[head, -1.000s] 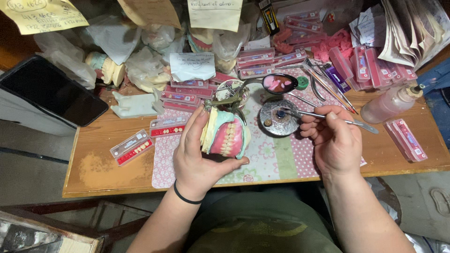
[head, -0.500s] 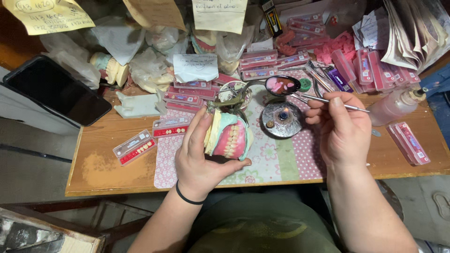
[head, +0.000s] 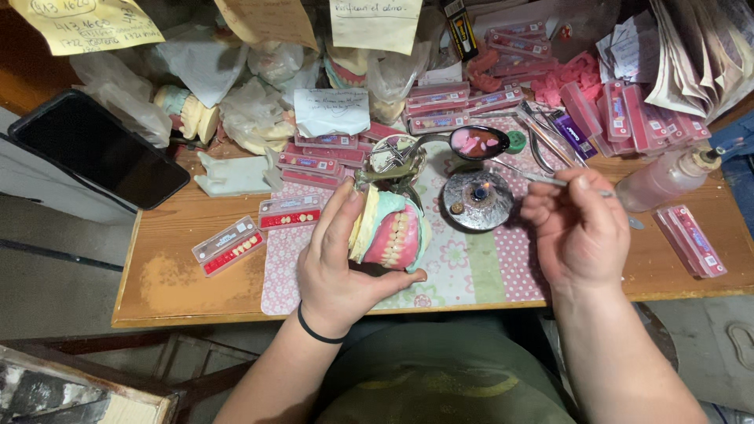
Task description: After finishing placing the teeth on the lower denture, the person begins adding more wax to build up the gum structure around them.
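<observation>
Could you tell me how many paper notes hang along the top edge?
3: a yellow note at top left, a tan note beside it, a white note at centre; others may be cropped.

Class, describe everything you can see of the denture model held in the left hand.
The denture model shows pale teeth set in pink wax-like gums on cream and pale green bases, mounted in a metal frame. The left hand grips it, fingers behind and thumb beneath, holding it turned on its side above the patterned mat.

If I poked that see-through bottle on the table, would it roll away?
Probably a little. The clear bottle lies on its side and looks round, so a poke could roll it. The pink boxes beside it might stop it. It looks like light plastic, not breakable glass.
</observation>
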